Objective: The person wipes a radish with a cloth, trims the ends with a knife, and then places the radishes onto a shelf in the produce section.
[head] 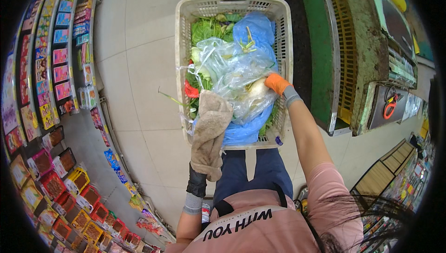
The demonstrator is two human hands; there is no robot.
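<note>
In front of me stands an off-white plastic basket (286, 44) heaped with leafy greens (209, 30), a blue plastic bag (253, 30) and crumpled clear plastic bags (223, 61). My left hand (197, 180), in a black glove, grips one end of a beige towel (209, 127). The towel covers most of its fingers and reaches over the basket's near left rim. My right hand (277, 83) wears an orange glove and reaches inside the right wall. It touches a white vegetable (258, 87) among the clear plastic; its fingertips are hidden.
Shelves of packaged snacks (61, 54) curve along the left, above a tiled floor (150, 99). At right are a green-sided stand (318, 65), a yellow crate (341, 51) and orange-handled scissors (389, 109). A red scrap (191, 89) lies inside the basket.
</note>
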